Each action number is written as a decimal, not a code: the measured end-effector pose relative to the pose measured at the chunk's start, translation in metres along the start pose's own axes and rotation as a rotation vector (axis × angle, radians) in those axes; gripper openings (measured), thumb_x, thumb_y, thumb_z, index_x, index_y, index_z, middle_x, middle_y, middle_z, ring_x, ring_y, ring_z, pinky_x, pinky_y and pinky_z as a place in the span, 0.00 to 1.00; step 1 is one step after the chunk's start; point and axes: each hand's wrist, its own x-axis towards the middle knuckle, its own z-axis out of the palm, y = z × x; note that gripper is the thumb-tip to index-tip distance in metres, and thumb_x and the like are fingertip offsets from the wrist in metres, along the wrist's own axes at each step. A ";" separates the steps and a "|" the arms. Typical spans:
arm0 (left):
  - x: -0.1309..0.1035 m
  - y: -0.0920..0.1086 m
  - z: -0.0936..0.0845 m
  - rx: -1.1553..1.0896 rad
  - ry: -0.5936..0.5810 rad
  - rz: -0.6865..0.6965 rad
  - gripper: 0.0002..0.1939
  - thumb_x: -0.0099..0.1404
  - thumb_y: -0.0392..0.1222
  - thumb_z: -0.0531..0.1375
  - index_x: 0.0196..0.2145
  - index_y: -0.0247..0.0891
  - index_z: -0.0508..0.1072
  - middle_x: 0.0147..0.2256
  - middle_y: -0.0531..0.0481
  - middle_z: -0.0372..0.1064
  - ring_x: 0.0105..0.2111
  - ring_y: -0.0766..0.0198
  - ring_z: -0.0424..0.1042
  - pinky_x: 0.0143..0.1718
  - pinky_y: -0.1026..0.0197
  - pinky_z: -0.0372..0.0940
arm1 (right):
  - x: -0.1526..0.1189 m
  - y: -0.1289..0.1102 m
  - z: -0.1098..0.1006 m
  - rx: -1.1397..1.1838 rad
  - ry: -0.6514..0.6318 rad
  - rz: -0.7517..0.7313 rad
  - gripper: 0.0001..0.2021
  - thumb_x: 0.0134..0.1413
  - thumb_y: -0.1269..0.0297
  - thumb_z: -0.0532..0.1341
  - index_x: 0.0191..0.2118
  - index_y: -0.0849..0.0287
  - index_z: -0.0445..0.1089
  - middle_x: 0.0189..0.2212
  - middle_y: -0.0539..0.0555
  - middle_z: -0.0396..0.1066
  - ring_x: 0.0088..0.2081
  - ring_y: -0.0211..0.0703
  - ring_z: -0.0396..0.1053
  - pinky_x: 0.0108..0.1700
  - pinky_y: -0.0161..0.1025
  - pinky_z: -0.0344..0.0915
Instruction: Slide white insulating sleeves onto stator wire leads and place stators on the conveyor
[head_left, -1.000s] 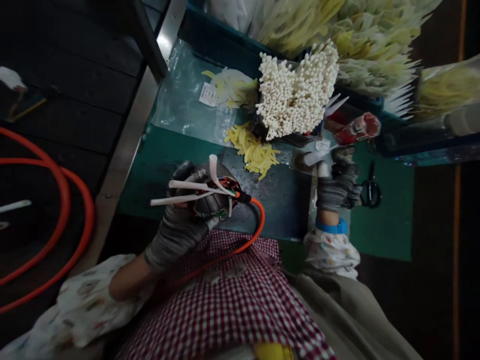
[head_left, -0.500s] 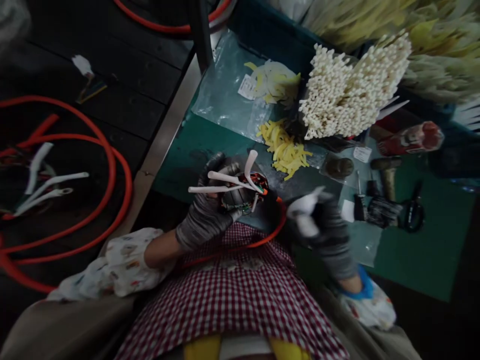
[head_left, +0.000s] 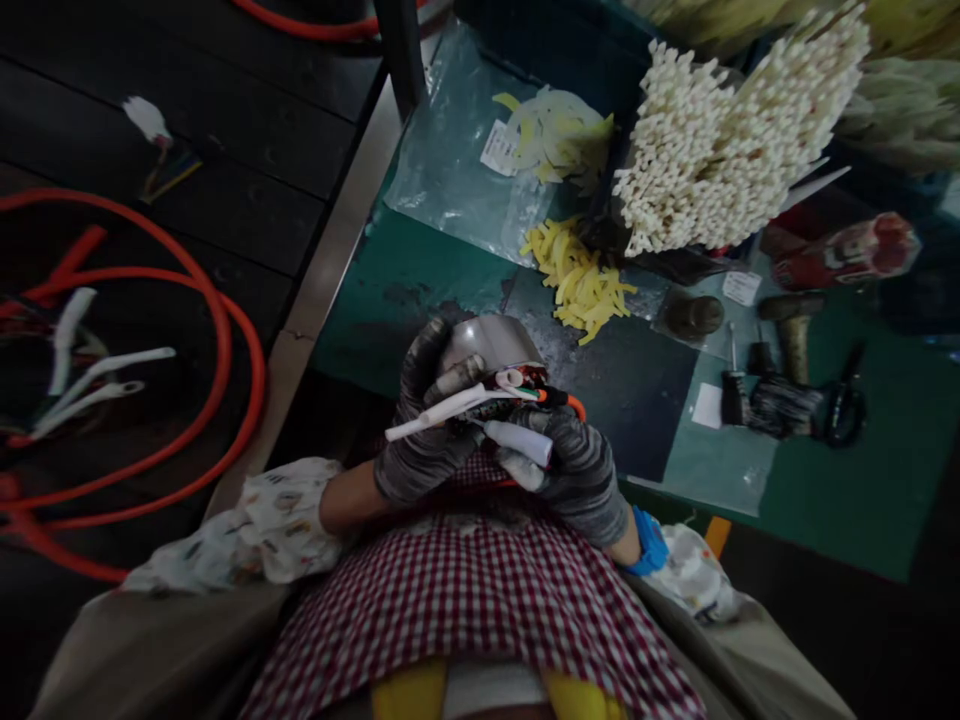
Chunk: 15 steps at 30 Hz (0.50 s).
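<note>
My left hand [head_left: 435, 430], in a grey knitted glove, is wrapped round a grey metal motor stator [head_left: 495, 343] just above my lap. White sleeves [head_left: 442, 410] over wires stick out from its wound end toward the left, and a short orange cable [head_left: 576, 405] leaves it on the right. In my right hand [head_left: 574, 470], also gloved, is a pale-handled tool [head_left: 519, 440] with a thin tip pointing left at the stator's windings. Where exactly that tip touches is hidden.
Yellow strips [head_left: 577, 280] lie on the green table [head_left: 832, 500], near a bundle of white tubes [head_left: 697, 160]. A hammer [head_left: 796, 330], scissors [head_left: 844, 405] and a red can [head_left: 847, 255] are at the right. Orange cable coils [head_left: 225, 330] lie at the left.
My right hand has come in from the right to the stator with the pale-handled tool. The stator has tilted in my left hand, so its smooth grey outer wall shows.
</note>
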 end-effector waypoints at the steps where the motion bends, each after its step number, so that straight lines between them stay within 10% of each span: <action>1: 0.000 -0.001 0.001 0.016 0.042 0.038 0.32 0.79 0.54 0.66 0.74 0.52 0.62 0.69 0.42 0.73 0.77 0.35 0.65 0.73 0.30 0.73 | 0.001 -0.001 0.001 -0.031 0.027 -0.019 0.10 0.67 0.57 0.75 0.51 0.52 0.84 0.37 0.52 0.89 0.37 0.51 0.89 0.40 0.42 0.87; 15: 0.012 0.013 -0.006 0.101 0.008 0.090 0.33 0.78 0.45 0.67 0.75 0.53 0.62 0.74 0.40 0.66 0.79 0.38 0.61 0.74 0.30 0.72 | 0.009 0.000 -0.017 -0.067 -0.066 0.024 0.10 0.68 0.63 0.71 0.52 0.47 0.87 0.39 0.50 0.89 0.38 0.47 0.87 0.46 0.38 0.84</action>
